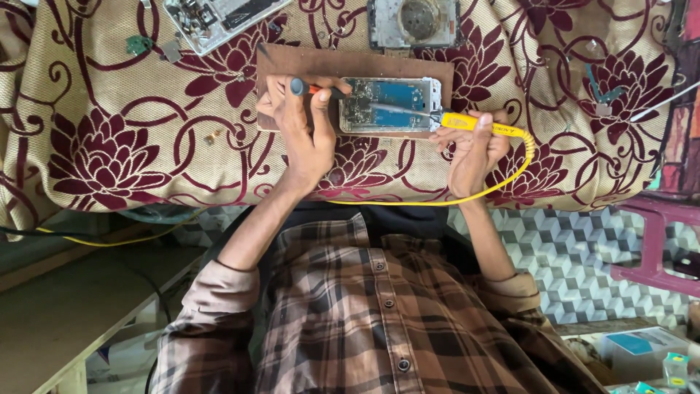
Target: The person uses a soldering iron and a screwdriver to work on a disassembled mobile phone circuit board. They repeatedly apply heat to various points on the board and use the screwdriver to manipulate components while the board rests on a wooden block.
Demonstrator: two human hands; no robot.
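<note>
One opened phone [390,104] lies board-up on a wooden slab [292,62], back already off. Left hand [302,120] pinches an orange screwdriver [321,90]; right hand [477,146] grips a yellow soldering iron [474,124], tip on board. Rework looks mid-way, reassembly undone.

An opened phone [390,104], its blue circuit board bared, lies flat between the two hands. A yellow-handled soldering iron [467,122] in the right hand [474,149] slants its tip onto the board. An orange-shafted screwdriver [315,89], dark-capped, rests in the left hand [302,124], pointing at the phone.
</note>
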